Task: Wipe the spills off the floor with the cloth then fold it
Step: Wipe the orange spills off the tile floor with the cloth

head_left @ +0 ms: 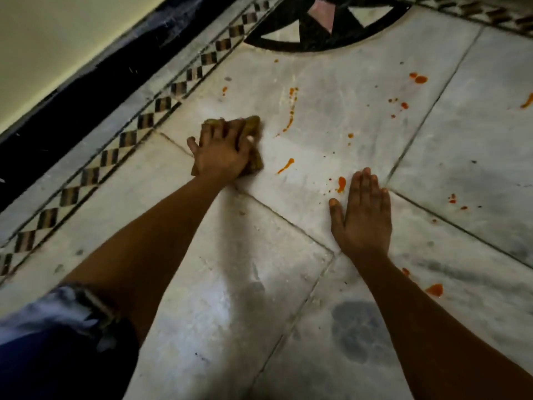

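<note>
Pressing down through the left hand (222, 153), the person pins a bunched yellowish cloth (253, 145) flat to the marble floor (317, 116); fingers spread over the wad with tips curled into it, so the grip reads as clamped onto the cloth, likely to keep it from sliding out under a push. Cloth sits near the chequered border (127, 140), left of most of the mess. Right hand (362, 215) lies palm-down, fingers straight and together, holding nothing; placed as a prop for body weight, I judge. Orange spills (290, 111) dot the slab between and beyond both hands: a streak just right of the cloth, a blob (341, 184) beside the right fingertips, more further out. Wiping looks barely begun; folding not yet started.
</note>
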Available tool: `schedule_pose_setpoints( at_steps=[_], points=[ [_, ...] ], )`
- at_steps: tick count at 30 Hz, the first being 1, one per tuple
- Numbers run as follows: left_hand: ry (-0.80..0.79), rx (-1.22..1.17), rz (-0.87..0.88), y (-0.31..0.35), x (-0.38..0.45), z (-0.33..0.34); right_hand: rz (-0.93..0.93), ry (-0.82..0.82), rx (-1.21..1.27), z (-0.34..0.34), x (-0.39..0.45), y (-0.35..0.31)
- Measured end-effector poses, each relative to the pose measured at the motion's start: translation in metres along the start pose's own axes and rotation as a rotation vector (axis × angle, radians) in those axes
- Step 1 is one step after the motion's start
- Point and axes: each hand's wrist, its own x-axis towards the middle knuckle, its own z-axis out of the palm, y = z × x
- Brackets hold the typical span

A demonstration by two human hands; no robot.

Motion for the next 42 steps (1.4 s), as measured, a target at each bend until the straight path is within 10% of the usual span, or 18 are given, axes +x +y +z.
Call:
schedule_pose_setpoints(
  at_steps=[9,15,22,28,38,42],
  points=[
    [-0.032,-0.024,-0.055,0.01,0.055,0.014,0.009,0.026,0.005,0.002,0.002,0.0],
    [-0.052,0.089,0.286,-0.036,-0.017,0.017,0.022,0.017,0.02,-0.003,0.003,-0.002],
    [-0.061,0.027,-0.091,-0.028,0.063,0.009,0.028,0.022,0.023,-0.003,0.004,-0.001],
    [-0.068,0.047,0.185,-0.018,-0.007,0.019,0.029,0.007,0.007,-0.004,0.004,-0.001],
    [-0.026,-0.183,-0.271,-0.014,0.145,-0.004,0.033,0.003,-0.007,-0.005,0.004,-0.002],
    [-0.074,-0.105,-0.029,0.013,0.152,-0.004,0.036,-0.007,-0.008,-0.006,0.005,-0.002]
  ],
)
